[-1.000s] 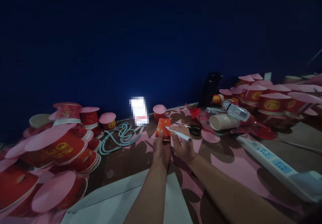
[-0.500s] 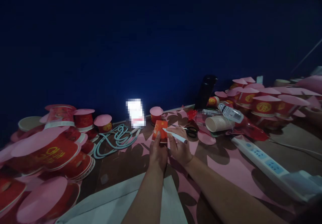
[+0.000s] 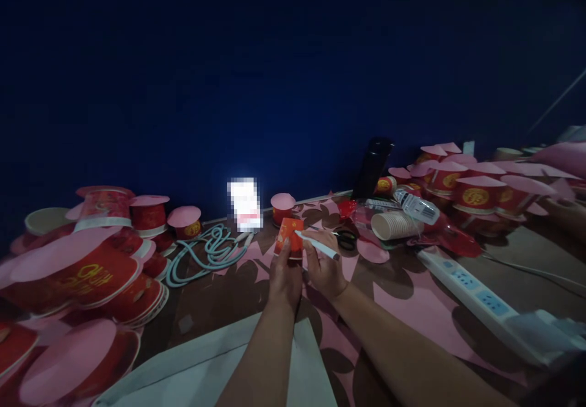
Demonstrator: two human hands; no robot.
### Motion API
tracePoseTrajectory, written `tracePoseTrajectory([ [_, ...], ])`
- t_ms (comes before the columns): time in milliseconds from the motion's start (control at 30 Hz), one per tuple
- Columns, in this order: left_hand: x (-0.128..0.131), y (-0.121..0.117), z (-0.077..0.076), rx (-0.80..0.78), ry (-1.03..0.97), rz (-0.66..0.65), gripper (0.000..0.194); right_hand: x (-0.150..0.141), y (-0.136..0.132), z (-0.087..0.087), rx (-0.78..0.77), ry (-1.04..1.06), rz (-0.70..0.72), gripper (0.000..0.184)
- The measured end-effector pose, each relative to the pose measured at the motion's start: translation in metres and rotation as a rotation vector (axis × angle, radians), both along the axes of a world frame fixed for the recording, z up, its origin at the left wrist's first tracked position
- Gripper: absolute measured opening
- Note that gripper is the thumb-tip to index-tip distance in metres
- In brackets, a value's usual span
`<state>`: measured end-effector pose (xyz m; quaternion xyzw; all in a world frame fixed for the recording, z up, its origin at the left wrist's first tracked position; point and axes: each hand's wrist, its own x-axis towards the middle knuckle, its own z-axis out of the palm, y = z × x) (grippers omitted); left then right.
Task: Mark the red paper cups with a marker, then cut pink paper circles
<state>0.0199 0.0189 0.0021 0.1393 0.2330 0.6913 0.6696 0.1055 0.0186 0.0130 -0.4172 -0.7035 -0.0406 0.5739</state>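
In the middle of the table a red paper cup (image 3: 290, 234) with gold print is held by my left hand (image 3: 284, 276), its thumb on the cup's near side. My right hand (image 3: 326, 266) grips a white marker pen (image 3: 320, 246); the pen's tip end meets the cup's printed side or lies just in front of it. Behind the cup stands another red cup with a pink paper disc (image 3: 282, 201) on top. Black-handled scissors (image 3: 347, 238) lie right of my right hand.
Red cups with pink discs (image 3: 103, 279) crowd the left; more (image 3: 476, 193) stand at the far right. A lit phone (image 3: 245, 205) leans at the back beside a coiled cable (image 3: 208, 248). Right are stacked cups (image 3: 396, 226), a black bottle (image 3: 372, 169) and a power strip (image 3: 471, 288).
The whole view has shifted slightly, so things appear a little further left. Both hands keep their hold on the cup and marker pen; a dark line now shows at the pen's tip.
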Motion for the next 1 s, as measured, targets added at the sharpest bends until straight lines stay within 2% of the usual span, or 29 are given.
tracePoseTrajectory([
  [467,0.0003,-0.0002,0.0002,0.008,-0.009,0.003,0.03,0.0001,0.0014,-0.001,0.037,0.012,-0.029,0.019],
  [733,0.0009,0.0015,-0.0012,0.022,-0.025,0.019,0.034,0.0009,0.002,-0.0039,-0.005,-0.017,-0.055,0.018],
  [1000,0.0009,0.0021,-0.0028,0.022,-0.017,0.021,0.028,0.0031,0.0006,-0.0061,-0.023,0.052,-0.029,0.019],
])
